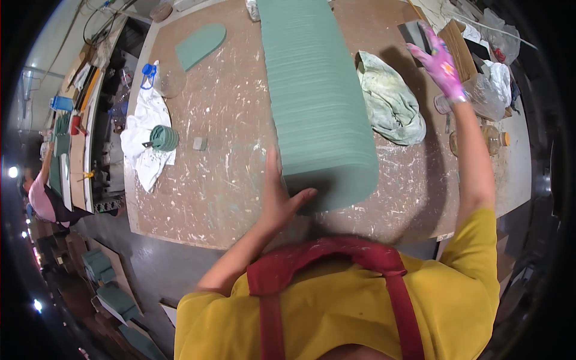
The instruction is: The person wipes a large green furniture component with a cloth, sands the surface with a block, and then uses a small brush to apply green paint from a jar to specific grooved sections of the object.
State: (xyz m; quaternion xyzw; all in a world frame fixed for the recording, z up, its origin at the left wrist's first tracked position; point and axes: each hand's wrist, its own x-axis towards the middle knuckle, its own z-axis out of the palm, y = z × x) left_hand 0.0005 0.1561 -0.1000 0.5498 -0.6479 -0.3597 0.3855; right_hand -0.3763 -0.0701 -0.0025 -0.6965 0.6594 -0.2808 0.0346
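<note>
Your left hand (pixel 279 201) lies flat and open against the near left corner of the tall stack of green boards (pixel 318 102), thumb across its near end, gripping nothing. The stack runs from near edge to far edge at mid tabletop (pixel 234 108). Your right hand (pixel 443 60), paint-stained, fingers spread and empty, hangs over the cardboard piece (pixel 459 45) at far right, beside a crumpled green-stained rag (pixel 390 102). Judged step: steadying and squaring the stack; the next move likely needs both hands on it.

Your left hand (pixel 281 198) flat, fingers together, thumb spread right, forearm bent in, your right hand (pixel 441 60) raised far out, fingers splayed, arm straight
</note>
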